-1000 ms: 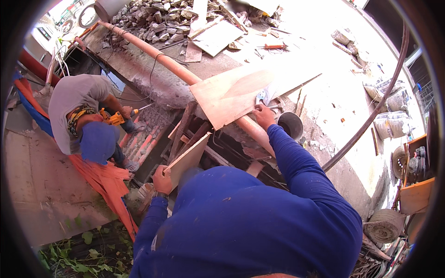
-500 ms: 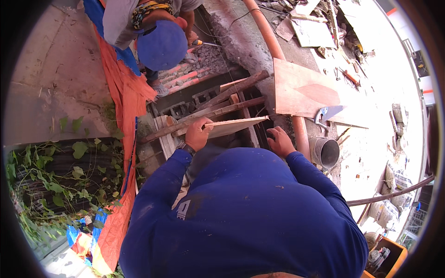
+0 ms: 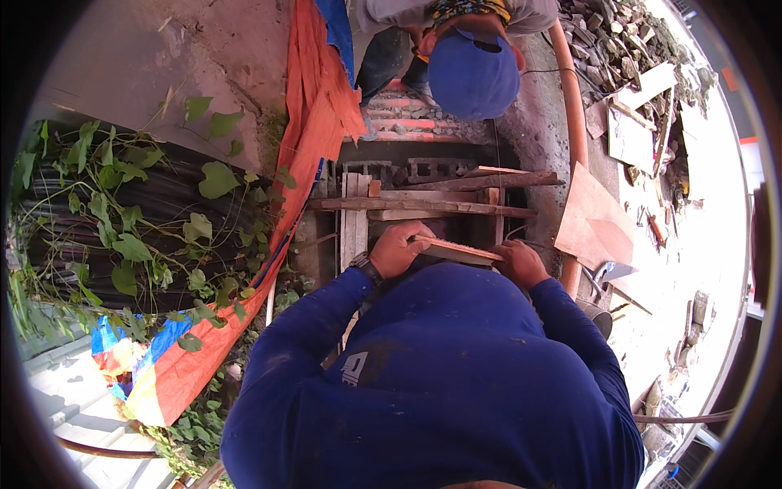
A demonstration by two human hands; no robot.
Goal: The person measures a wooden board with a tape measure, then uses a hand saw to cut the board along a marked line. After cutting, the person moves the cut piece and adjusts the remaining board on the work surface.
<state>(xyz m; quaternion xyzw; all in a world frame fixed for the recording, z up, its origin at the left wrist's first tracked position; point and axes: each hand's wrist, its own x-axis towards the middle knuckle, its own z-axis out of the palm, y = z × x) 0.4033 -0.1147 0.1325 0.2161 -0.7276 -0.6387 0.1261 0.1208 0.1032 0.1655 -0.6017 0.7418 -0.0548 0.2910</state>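
Note:
A short piece of plywood (image 3: 458,250) is held on edge close to my belly. My left hand (image 3: 396,251), with a watch at the wrist, pinches its left end between thumb and fingers. At its other end my right hand (image 3: 521,263) is closed round the corner; some of those fingers are hidden. Just beyond the plywood, rough timber poles (image 3: 423,206) lie across a trench, over an upright pale plank (image 3: 355,213) on the left. Hollow concrete blocks (image 3: 440,167) show behind the poles.
A co-worker in a blue cap (image 3: 474,75) bends over the trench's far end. An orange tarp (image 3: 314,122) and leafy vines (image 3: 122,212) lie left. On the right are an orange pipe (image 3: 573,106), a plywood sheet (image 3: 597,220), a handsaw (image 3: 607,273) and rubble (image 3: 611,37).
My view has swung left, so the scene sits further right. My right hand, earlier apart from the plywood, now grips its right end. The co-worker's hand tool is out of sight.

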